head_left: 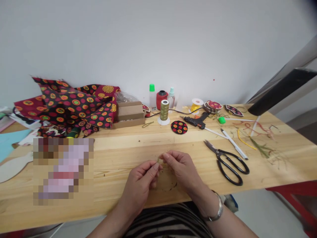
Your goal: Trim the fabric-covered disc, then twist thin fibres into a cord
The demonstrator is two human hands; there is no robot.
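Observation:
My left hand [143, 178] and my right hand [182, 167] meet over the wooden table near its front edge. Between their pinched fingertips is a small bit of olive-green thread [158, 159], most of it hidden by the fingers. Beyond them stands a spool of olive-green thread [164, 110], and beside it lies a round patterned fabric disc [179, 127]. To the right of my right hand, black-handled scissors [226, 162] rest on the wood with their blades pointing away. A loop of olive cord [148, 125] lies left of the spool.
A black glue gun [196, 121], a white pen [234, 144] and loose thread scraps [262, 145] lie to the right. Patterned fabric [74, 105] is heaped at the back left beside a cardboard box [130, 114]. A black post [279, 92] leans at the far right.

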